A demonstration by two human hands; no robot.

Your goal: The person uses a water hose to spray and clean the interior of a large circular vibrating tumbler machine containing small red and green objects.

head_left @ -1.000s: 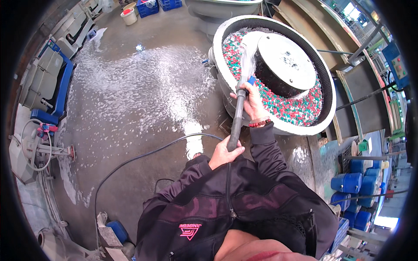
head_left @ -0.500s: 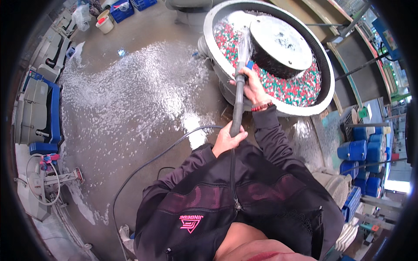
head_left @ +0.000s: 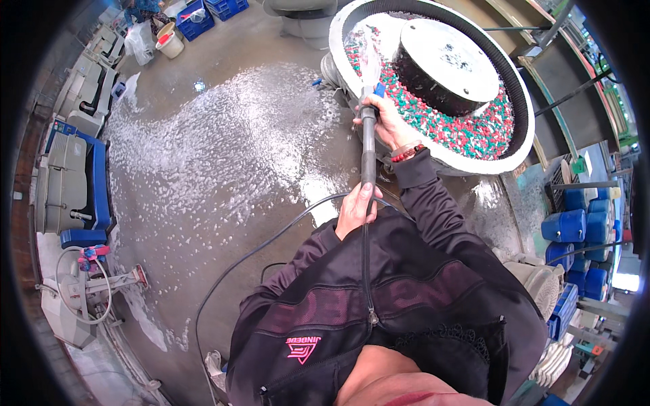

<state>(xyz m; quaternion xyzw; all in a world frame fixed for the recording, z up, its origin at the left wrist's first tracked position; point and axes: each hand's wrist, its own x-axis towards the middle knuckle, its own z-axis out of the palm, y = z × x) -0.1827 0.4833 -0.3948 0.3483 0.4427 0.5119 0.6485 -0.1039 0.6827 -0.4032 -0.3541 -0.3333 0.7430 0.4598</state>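
Note:
A grey spray pipe point(head_left: 368, 145) with a blue lever point(head_left: 380, 90) near its front end is in both my hands. My right hand point(head_left: 386, 122) is wrapped around its front part, just below the lever. Lower down, close to my jacket, my left hand point(head_left: 355, 211) is closed round the rear end. Water point(head_left: 370, 57) sprays from the tip into a large round tub point(head_left: 523, 154) with a white rim. Small red, green and white pieces point(head_left: 477, 139) fill its ring-shaped trough, around a raised drum with a white lid point(head_left: 450, 57).
A dark hose point(head_left: 261, 243) loops across the wet, foamy floor point(head_left: 223, 176). Grey machines with blue bases point(head_left: 100, 183) line the left side. Blue drums point(head_left: 563, 227) stand at right. A bucket point(head_left: 170, 46), blue crates point(head_left: 195, 24) and another person point(head_left: 145, 10) are at the far left.
The pipe's tip has swung left relative to the tub, and the water now lands farther from the central drum. The whole view has shifted, bringing another person into sight at the top left.

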